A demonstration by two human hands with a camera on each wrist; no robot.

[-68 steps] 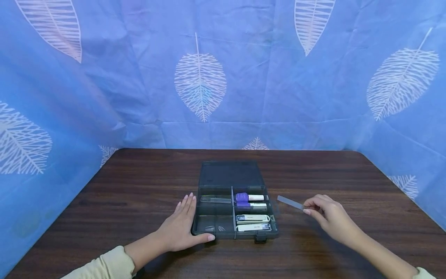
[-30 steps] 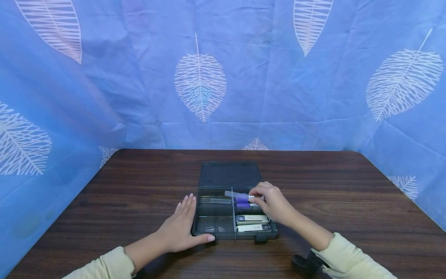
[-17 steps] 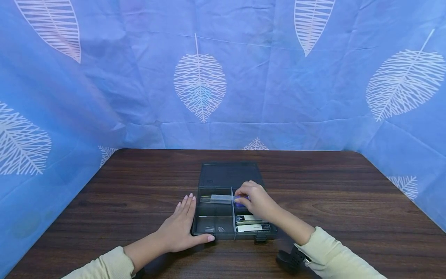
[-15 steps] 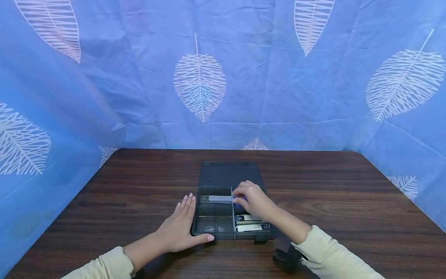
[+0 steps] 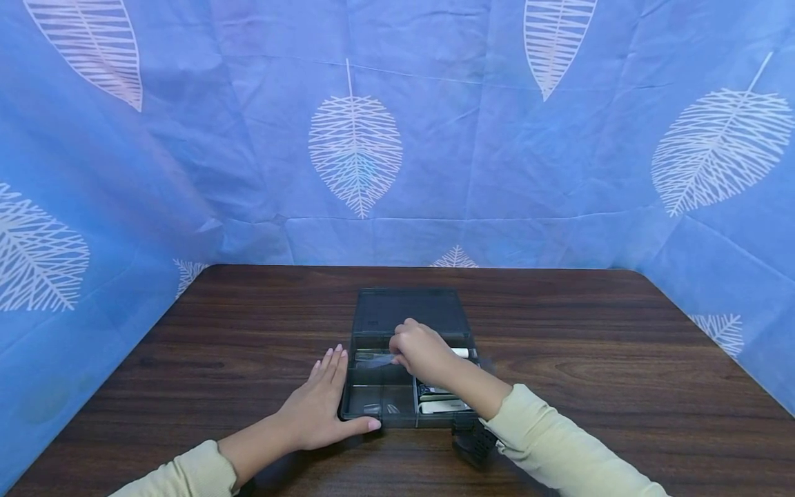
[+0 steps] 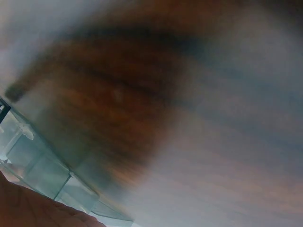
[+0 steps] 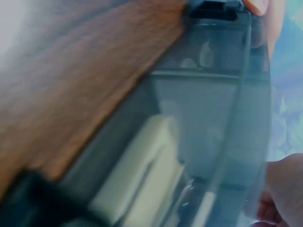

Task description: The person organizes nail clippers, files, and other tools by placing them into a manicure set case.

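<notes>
A dark, see-through compartment box (image 5: 380, 399) lies open on the table, its lid (image 5: 406, 310) folded back. My left hand (image 5: 313, 414) rests flat along the box's left side, with its thumb at the front left corner. Over the back left compartment, my right hand (image 5: 425, 355) pinches one end of a frosted, flat nail file (image 5: 375, 362), which points left. Two pale nail clippers (image 5: 444, 406) lie in the front right compartment, partly covered by my right forearm. Of the purple nail polish bottles behind them, only a white cap (image 5: 460, 353) shows past my hand.
Small clear pieces (image 5: 380, 408) lie in the front left compartment, and a slim clear item (image 5: 366, 354) lies in the back left one. A black wrist mount (image 5: 473, 442) hangs under my right sleeve. A blue leaf-print cloth (image 5: 422, 138) surrounds the wooden table (image 5: 279, 297).
From the table's right side, my right hand has carried the nail file left across the box to the back left compartment. The file now tilts slightly. My left hand has stayed in place.
</notes>
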